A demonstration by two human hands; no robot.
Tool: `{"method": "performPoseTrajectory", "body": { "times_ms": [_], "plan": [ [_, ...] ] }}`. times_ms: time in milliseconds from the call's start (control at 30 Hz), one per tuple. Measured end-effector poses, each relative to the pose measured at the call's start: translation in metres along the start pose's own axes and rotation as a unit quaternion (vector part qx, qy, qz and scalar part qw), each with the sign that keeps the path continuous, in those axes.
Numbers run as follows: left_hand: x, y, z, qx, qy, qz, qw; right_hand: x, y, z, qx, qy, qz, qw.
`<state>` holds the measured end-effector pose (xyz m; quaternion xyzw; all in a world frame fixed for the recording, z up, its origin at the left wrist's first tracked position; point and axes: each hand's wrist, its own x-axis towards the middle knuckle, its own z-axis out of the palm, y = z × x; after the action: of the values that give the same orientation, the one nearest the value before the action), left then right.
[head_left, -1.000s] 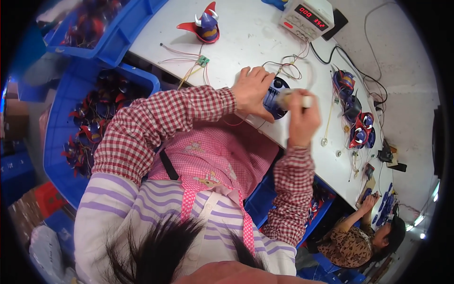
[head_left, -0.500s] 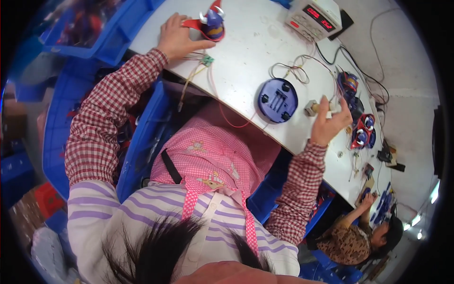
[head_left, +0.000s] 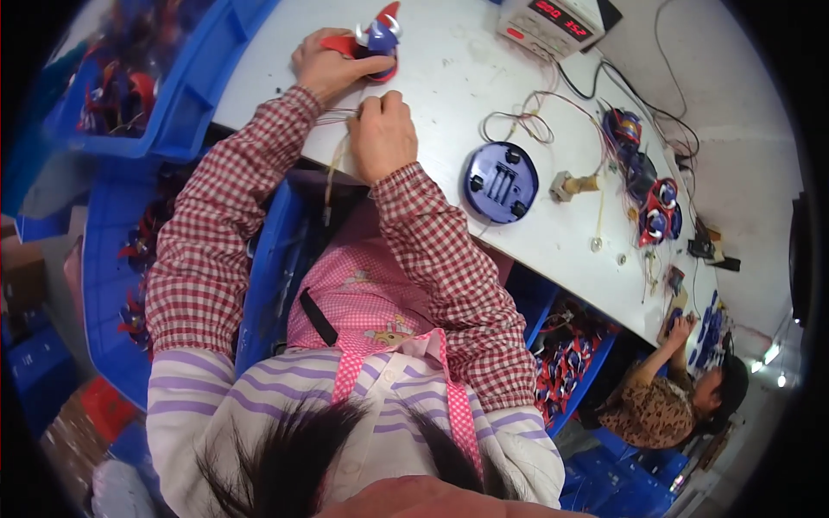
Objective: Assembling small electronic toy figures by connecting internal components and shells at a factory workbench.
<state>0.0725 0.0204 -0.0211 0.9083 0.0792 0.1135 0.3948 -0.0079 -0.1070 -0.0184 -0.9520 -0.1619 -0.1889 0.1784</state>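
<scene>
On the far left of the white table [head_left: 440,86], a small blue toy figure [head_left: 380,39] with white horns and red wing-like parts stands in the grip of my left hand [head_left: 332,69], thumb across its front. Just nearer to me, my right hand [head_left: 384,138] is closed, fingertips together close to the figure's base. Thin wires [head_left: 332,116] run beside it toward the table edge; whatever its fingers pinch is hidden. A round purple plastic base [head_left: 501,183] with black parts inside lies to the right, apart from both hands.
A power supply [head_left: 553,24] with a red display stands at the back. Loose wires, a hex-headed metal piece [head_left: 574,186] and more toys [head_left: 661,207] lie rightward. Blue bins [head_left: 129,259] of toy parts flank me. Another person [head_left: 656,401] works at far right.
My right hand has moved left from beside the hex-headed piece to the wires near the figure, covering the small green circuit board. My left hand still holds the figure, its thumb now across it.
</scene>
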Motion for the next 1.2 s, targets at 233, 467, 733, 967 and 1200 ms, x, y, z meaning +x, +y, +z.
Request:
{"method": "performPoseTrajectory", "body": {
  "times_ms": [233,467,733,967,1200],
  "plan": [
    [-0.033,0.034,-0.038,-0.344,-0.2,-0.014,0.917,-0.015,0.033,-0.078,0.325,-0.09,0.094,0.937],
    [-0.086,0.087,-0.018,-0.398,-0.37,0.04,0.839,-0.043,0.107,-0.142,0.399,-0.054,0.257,0.879],
    [-0.1,0.112,0.038,-0.176,-0.353,0.154,0.906,-0.068,0.158,-0.114,0.059,0.097,0.073,0.991],
    [-0.132,0.101,0.04,-0.418,-0.27,0.084,0.863,-0.067,0.149,-0.122,0.22,0.104,0.099,0.965],
    [-0.211,0.073,-0.091,-0.642,-0.237,-0.056,0.727,-0.066,0.005,-0.169,0.366,-0.031,-0.085,0.926]
  ]
}}
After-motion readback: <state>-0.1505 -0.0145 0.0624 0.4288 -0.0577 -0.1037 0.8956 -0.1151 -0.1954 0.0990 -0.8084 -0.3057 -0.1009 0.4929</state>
